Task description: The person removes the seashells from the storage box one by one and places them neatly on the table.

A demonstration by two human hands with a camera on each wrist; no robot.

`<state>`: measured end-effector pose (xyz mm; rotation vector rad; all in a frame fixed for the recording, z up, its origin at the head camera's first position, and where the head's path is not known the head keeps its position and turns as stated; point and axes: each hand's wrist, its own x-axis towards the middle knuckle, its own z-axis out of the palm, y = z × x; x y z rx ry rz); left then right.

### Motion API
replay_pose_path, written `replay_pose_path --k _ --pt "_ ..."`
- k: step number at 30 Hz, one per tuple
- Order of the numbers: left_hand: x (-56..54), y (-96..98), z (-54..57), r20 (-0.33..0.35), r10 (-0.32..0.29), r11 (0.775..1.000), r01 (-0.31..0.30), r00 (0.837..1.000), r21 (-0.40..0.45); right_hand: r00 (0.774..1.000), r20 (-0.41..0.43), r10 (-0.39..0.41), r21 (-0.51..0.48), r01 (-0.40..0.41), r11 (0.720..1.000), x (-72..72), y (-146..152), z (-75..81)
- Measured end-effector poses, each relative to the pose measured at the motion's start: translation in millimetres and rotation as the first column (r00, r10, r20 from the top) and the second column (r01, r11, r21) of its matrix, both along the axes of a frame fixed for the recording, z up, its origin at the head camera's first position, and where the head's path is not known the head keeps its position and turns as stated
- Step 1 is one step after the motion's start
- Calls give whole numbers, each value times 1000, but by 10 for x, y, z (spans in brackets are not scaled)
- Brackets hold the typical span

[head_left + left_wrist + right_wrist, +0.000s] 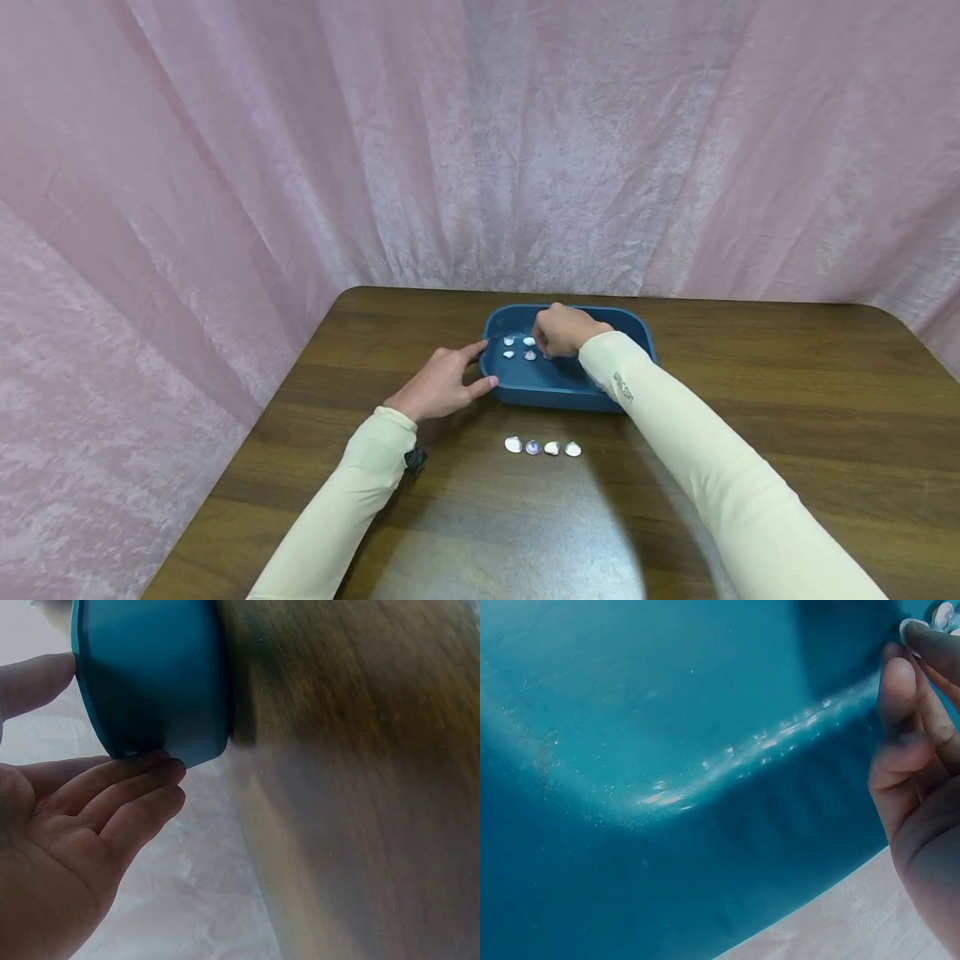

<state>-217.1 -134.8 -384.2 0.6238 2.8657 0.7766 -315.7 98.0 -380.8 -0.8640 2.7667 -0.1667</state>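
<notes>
A blue rectangular tray (540, 398) stands on the table. Inside its left part lie several small, shiny, shell-like pieces (529, 356), white and pale purple. My left hand (442, 383) is at the tray's left end, fingers extended. In the left wrist view its thumb touches the rim and its fingers (142, 806) rest against the outer wall. Over the tray's middle, my right hand (566, 330) reaches down with curled fingers. Its fingertips pinch one small shell-like piece near the tray floor, mostly hidden by the hand. The right wrist view shows thumb and finger close together.
In front of the tray, several more shell-like pieces (552, 448) lie in a row on the brown wooden table (750, 383). A pink curtain (480, 150) hangs behind the table. On the left wrist is a dark strap piece (415, 459).
</notes>
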Motion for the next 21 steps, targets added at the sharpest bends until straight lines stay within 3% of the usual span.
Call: replay_pose_path --k 14,21 --pt "1 -3 -1 5 -1 1000 1 1000 10 998 60 -16 -44 19 999 15 74 143" --pt "-2 -3 -8 5 -1 1000 1 1000 21 996 84 29 -70 -23 997 82 72 267"
